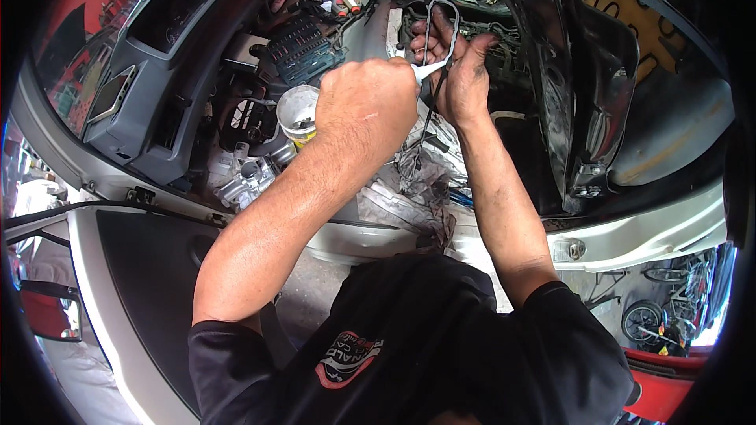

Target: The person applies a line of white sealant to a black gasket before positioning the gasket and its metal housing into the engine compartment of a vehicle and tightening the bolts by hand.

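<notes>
My left hand (368,106) is closed in a fist round a tube, its body hidden by the fingers. Only the white tapered nozzle (430,70) sticks out, pointing right, its tip against a thin loop-shaped gasket (455,22). A pale grey bead shows along part of that gasket. My right hand (466,71), palm up and dirty with grease, supports the loop on its curled fingers, thumb held apart. Below the hands, a thin black strand (429,120) hangs toward crumpled, stained cloth (429,177).
An exposed engine bay (504,47) lies behind my right hand, beside a raised black seat base (579,86). Leftward are a socket set (301,51), a white tub (298,109), a metal throttle body (250,181) and the dashboard (150,102). An opened door (150,291) stands near left.
</notes>
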{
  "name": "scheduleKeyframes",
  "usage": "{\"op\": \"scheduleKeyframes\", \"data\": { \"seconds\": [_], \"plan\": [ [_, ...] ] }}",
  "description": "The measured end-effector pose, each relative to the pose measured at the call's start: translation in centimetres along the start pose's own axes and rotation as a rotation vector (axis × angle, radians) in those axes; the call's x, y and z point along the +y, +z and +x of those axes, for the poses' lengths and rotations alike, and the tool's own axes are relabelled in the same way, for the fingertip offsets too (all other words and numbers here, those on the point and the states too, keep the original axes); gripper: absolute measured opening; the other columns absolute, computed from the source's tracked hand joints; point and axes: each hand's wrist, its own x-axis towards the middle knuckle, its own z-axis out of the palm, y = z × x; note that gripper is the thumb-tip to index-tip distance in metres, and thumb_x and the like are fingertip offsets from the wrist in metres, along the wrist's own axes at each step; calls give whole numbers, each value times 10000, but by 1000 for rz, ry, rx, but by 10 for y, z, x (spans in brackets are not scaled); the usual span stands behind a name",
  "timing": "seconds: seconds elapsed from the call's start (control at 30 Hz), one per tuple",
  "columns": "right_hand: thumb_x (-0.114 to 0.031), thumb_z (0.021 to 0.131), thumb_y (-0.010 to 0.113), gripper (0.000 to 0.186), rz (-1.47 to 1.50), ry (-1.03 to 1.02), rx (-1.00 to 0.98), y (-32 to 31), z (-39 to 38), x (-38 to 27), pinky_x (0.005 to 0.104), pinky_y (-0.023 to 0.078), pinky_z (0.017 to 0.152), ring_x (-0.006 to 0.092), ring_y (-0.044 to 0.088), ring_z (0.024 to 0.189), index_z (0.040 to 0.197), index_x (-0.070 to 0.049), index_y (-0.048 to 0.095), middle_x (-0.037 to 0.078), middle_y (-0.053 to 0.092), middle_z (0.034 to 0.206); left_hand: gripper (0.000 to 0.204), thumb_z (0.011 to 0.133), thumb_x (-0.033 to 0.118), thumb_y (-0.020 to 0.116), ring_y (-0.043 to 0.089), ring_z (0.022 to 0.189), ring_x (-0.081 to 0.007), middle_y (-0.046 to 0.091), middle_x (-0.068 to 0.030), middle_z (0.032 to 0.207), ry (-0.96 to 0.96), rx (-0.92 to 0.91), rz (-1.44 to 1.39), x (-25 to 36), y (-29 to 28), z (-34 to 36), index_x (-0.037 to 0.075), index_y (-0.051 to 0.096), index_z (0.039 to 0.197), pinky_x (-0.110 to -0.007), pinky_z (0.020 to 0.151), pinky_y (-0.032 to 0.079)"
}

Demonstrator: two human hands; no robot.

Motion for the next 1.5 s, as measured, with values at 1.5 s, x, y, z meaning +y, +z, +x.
{"op": "scheduleKeyframes", "data": {
  "seconds": [1.5],
  "plan": [
    [-770,864,163,965,48,-51,-41,-3,13,-8,351,465,834,214,541,945,1429,-13,366,152,546,1179,241,860,258,656,688,703,-353,666,-185,693,-21,-106,-68,-6,19,-15,18,674,868,-449,665,537]
  ]
}}
